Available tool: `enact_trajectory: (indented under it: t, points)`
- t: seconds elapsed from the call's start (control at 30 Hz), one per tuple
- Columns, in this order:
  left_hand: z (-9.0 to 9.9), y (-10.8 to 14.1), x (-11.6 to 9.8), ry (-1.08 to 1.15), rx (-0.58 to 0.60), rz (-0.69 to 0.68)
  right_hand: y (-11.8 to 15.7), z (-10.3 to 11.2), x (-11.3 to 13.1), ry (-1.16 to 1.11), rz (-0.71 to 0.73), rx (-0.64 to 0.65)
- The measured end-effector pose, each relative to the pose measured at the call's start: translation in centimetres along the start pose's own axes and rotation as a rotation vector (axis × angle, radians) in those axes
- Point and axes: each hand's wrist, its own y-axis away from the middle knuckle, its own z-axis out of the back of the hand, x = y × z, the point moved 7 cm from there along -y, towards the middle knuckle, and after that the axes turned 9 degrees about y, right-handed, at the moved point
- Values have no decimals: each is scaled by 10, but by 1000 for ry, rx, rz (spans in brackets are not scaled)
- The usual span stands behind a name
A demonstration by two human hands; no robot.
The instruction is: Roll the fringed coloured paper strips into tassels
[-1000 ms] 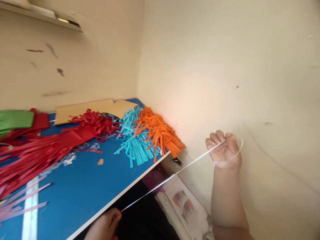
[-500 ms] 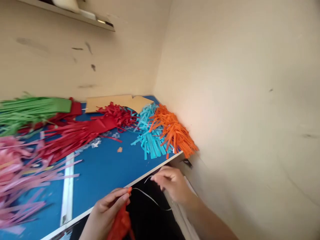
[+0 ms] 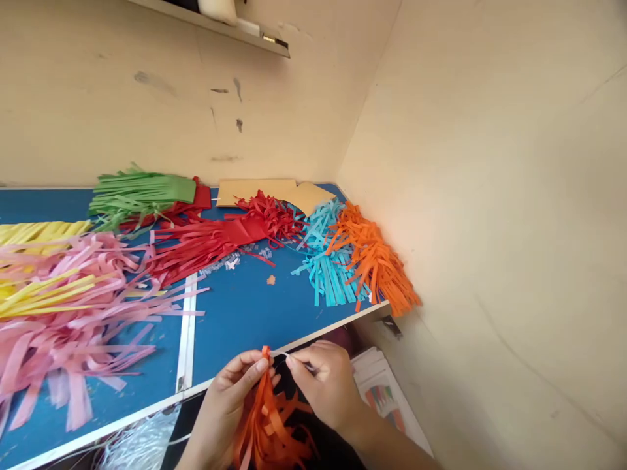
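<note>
**Left hand (image 3: pixel 226 408) grips orange paper fringe (image 3: pixel 268 424).**
Right hand (image 3: pixel 326 386) pinches white string (image 3: pixel 285 355); teal fringe (image 3: pixel 328 277) lies on blue surface (image 3: pixel 240 326).

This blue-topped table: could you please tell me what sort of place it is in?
Probably a small paper-craft workspace: the blue-topped table carries heaps of fringed orange paper strips, fringed pink paper strips, and a flat tan cardboard sheet.
</note>
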Motion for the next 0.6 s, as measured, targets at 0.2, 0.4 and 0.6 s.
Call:
enact_trajectory:
  t: [0.2,0.4,0.6]
  points:
    - [-3,0,-11,-277,93,-175,2,-10,3,47,15,147]
    - [-3,0,-24,-629,108,-428,1,-21,-7,-16,-46,451]
    - [-13,2,-33,-1020,123,-743,-1,-38,-11,-139,-18,250]
